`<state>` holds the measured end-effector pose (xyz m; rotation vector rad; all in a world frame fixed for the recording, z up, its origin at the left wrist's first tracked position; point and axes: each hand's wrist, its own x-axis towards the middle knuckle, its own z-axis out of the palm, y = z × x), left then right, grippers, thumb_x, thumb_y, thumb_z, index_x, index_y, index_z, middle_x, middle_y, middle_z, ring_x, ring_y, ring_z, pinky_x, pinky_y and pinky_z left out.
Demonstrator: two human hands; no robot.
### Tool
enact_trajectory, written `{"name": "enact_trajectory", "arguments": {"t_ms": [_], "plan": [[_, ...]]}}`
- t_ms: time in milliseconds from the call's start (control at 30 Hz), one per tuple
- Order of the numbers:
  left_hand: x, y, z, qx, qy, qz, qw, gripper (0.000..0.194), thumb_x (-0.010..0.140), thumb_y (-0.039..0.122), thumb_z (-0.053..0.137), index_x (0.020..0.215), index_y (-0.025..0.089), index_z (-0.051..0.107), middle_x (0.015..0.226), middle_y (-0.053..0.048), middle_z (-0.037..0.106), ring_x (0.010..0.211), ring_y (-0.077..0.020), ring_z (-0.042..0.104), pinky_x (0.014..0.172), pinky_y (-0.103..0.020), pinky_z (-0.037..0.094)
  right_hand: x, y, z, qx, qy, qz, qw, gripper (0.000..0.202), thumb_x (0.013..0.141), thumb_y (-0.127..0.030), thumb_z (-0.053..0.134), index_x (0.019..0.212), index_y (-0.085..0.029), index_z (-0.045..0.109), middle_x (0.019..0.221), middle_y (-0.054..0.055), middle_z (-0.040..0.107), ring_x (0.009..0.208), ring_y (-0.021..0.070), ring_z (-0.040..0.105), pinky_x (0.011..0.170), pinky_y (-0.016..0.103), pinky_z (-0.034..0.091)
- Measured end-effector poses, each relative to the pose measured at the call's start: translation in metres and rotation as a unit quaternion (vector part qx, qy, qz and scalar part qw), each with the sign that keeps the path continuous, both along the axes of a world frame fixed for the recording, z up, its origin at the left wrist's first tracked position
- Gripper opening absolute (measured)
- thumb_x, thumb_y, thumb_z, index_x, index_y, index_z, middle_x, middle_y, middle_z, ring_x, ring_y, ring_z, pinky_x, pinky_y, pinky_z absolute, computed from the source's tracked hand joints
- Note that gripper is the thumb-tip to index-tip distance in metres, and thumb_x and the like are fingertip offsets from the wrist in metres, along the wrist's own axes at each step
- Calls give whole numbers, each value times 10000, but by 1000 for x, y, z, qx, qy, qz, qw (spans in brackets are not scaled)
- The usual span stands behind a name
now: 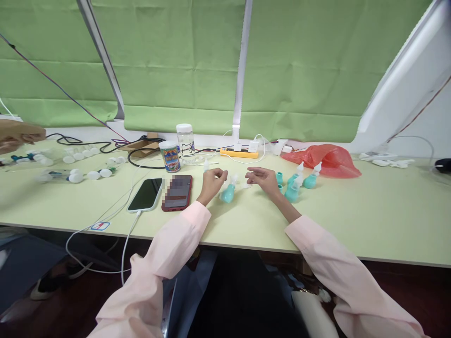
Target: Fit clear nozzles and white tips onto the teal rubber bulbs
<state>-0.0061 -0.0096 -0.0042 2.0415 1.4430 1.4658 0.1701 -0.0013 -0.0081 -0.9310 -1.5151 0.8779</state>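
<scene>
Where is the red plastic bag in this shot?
In the head view, the red plastic bag lies toward the back of the table, right of centre, just behind the teal bulbs to the right of the right hand.

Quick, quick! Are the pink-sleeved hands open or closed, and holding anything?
Left hand: fingers curled, near a teal bulb; can't tell if it holds anything.
Right hand: loosely open, nothing seen held.

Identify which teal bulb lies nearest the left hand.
The teal bulb between the left hand and right hand; the other teal bulbs are grouped on the right hand's other side, near the red plastic bag.
</scene>
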Motion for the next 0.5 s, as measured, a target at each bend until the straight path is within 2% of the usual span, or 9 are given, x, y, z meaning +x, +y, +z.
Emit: {"name": "enact_trajectory", "arguments": {"t_ms": [67, 167, 267, 400, 500], "plan": [[2, 2, -6, -11, 94, 15, 995, 321, 771, 341, 380, 621, 132, 572, 606, -31, 584, 562, -104, 501, 563, -215, 359, -7, 0, -11, 39, -114, -21, 993, 464, 614, -405, 613, 981, -123, 571, 746, 63, 633, 551, 116, 553, 588, 288, 475], [7, 1, -14, -24, 230, 18, 973, 321, 790, 331, 351, 672, 141, 580, 653, -53, 599, 603, -129, 522, 552, -230, 340, -19, -4, -22, 104, -285, -34, 952, 390, 668, -371, 557, 995, -158, 574, 821, 52, 630, 524, 91, 519, 602, 265, 443], [9, -1, -13, -38, 284, 41, 957, 327, 801, 325, 324, 715, 151, 587, 707, -67, 614, 662, -147, 545, 562, -236, 342, -24, -9, -21, 135, -386, -71, 910, 300, 689, -352, 518, 905, -165, 610, 822, 47, 627, 587, 105, 536, 644, 254, 413], [4, -1, -6, -61, 305, 93, 946, 301, 783, 299, 321, 776, 175, 595, 762, -61, 626, 718, -163, 560, 577, -240, 361, -20, -12, -13, 80, -464, -127, 873, 375, 622, -444, 553, 876, -176, 619, 659, 30, 620, 666, 159, 549, 598, 246, 375], [-1, 0, -1, -95, 328, 120, 932, 256, 725, 312, 389, 793, 193, 605, 780, -57, 628, 753, -190, 564, 599, -258, 384, -15, -8, -11, 14, -476, -61, 877, 314, 621, -458, 538, 651, -160, 633, 574, 27, 599, 586, 134, 520, 519, 221, 338]]}}
